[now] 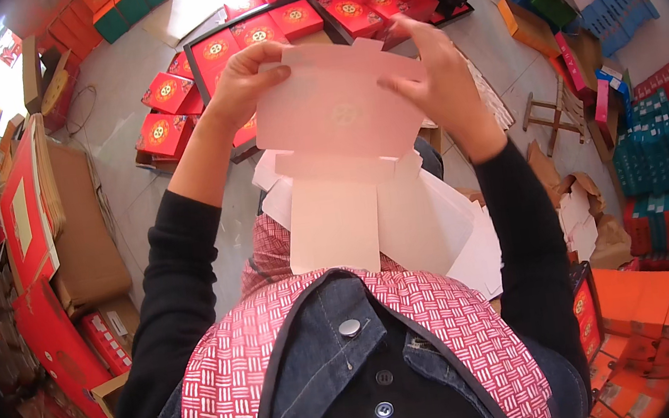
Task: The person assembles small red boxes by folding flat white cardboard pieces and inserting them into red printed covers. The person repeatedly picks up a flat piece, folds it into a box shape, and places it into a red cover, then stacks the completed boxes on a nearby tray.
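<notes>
A pale pink, unfolded cardboard box blank (321, 98) hangs upright before me, its plain side facing me. A faint round print shows through it. Lower panels (334, 221) with fold lines reach down to my lap. My left hand (248, 82) is closed on the upper left corner, thumb in front. My right hand (448, 82) is at the upper right edge, thumb against the card and fingers apart near the top edge; their tips are slightly blurred. More pale blanks (445, 229) lie across my lap beneath it.
Ahead, a dark-rimmed tray (264, 9) holds red boxes, with more red boxes (162, 134) beside it. A folding wooden stool (553, 117) stands at right. Orange boxes (655, 299) and teal boxes (651, 145) are stacked at right; cardboard sheets (80, 215) lean at left.
</notes>
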The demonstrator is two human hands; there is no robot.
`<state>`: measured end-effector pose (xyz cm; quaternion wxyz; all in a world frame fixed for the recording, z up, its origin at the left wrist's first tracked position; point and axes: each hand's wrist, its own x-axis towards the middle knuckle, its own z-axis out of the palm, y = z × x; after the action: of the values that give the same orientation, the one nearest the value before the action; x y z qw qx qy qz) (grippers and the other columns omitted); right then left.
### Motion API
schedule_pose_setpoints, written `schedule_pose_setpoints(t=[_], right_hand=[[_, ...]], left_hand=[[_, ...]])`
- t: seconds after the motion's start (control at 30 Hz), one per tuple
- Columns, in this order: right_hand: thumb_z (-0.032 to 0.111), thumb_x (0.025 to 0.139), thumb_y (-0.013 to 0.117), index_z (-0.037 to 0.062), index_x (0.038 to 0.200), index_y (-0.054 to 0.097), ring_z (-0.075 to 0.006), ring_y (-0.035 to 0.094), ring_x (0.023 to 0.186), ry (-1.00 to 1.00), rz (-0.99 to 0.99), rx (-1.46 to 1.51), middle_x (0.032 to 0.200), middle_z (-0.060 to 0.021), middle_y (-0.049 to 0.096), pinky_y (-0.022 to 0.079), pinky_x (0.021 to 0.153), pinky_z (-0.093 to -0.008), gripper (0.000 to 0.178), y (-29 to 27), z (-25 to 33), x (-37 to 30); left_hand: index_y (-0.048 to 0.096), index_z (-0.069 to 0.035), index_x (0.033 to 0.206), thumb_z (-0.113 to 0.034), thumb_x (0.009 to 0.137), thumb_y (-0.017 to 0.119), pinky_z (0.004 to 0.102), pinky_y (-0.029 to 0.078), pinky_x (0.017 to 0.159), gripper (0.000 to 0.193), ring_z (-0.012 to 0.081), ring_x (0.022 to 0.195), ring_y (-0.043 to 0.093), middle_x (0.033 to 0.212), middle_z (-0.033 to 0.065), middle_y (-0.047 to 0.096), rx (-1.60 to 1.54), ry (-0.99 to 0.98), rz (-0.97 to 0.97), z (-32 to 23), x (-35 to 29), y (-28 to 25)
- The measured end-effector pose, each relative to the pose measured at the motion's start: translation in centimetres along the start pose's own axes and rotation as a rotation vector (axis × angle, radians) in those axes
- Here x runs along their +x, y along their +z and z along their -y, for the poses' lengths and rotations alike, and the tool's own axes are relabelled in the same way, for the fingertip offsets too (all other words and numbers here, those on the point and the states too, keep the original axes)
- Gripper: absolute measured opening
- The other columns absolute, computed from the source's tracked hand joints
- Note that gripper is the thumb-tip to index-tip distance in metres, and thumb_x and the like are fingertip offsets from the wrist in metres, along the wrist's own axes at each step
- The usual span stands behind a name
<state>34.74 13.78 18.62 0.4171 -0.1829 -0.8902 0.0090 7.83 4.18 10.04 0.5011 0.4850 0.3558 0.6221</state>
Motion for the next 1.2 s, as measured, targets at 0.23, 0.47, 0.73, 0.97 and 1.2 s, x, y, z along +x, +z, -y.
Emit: schedule_pose_setpoints(t=[0.23, 0.47, 0.73, 0.97, 1.2], right_hand=[[0.012, 0.086, 0.065, 0.0005, 0.084, 0.058, -0.0052, 0.052, 0.066, 0.371, 0.504, 0.385, 0.072, 0.0028, 0.058, 0.044, 0.060, -0.0214, 0.013, 5.6, -11.6, 1.0], [0.013, 0.081, 0.065, -0.0020, 0.082, 0.061, -0.0093, 0.051, 0.064, 0.647, 0.581, 0.481, 0.068, -0.0012, 0.056, 0.044, 0.059, -0.0268, 0.016, 10.7, -14.0, -2.8], [0.013, 0.080, 0.065, -0.0018, 0.085, 0.062, -0.0130, 0.055, 0.063, 0.626, 0.573, 0.364, 0.067, -0.0060, 0.059, 0.045, 0.059, -0.0280, 0.017, 12.1, -13.4, -2.5], [0.010, 0.079, 0.064, -0.0027, 0.080, 0.056, -0.0168, 0.060, 0.063, 0.223, 0.613, 0.216, 0.069, -0.0106, 0.059, 0.047, 0.059, -0.0286, 0.015, 1.3, -5.6, 3.0], [-0.006, 0.082, 0.063, -0.0022, 0.089, 0.060, -0.0122, 0.065, 0.079, -0.053, 0.217, 0.468, 0.082, -0.0096, 0.066, 0.050, 0.070, -0.0226, 0.009, -5.8, -0.3, 2.5]], left_hand=[[0.044, -0.011, 0.138, 0.012, 0.068, 0.048, 0.0494, 0.017, 0.115, 0.073, 0.0278, 0.140, 0.029, 0.146, 0.0103, 0.039, 1.318, 0.385, 0.207, -3.3, -6.3, 2.4], [0.053, -0.018, 0.129, 0.008, 0.066, 0.062, 0.0541, 0.008, 0.116, 0.069, 0.0267, 0.142, 0.024, 0.147, 0.0037, 0.039, 1.304, 0.064, 0.506, -1.3, -12.1, 3.1], [0.069, -0.015, 0.107, 0.008, 0.064, 0.066, 0.0540, 0.016, 0.115, 0.049, 0.0267, 0.137, 0.035, 0.132, 0.0049, 0.056, 1.071, 0.091, 0.674, -2.5, -10.2, 2.0], [0.060, 0.002, 0.090, -0.003, 0.088, 0.064, 0.0232, 0.050, 0.077, 0.008, 0.0067, 0.086, 0.059, 0.087, 0.0030, 0.065, 0.070, -0.063, -0.007, -2.9, -7.0, 6.0], [0.057, 0.002, 0.099, 0.008, 0.086, 0.061, 0.0239, 0.048, 0.080, 0.014, 0.0088, 0.090, 0.058, 0.097, 0.0043, 0.063, 0.134, 0.338, -0.274, -2.4, -5.5, 10.2]])
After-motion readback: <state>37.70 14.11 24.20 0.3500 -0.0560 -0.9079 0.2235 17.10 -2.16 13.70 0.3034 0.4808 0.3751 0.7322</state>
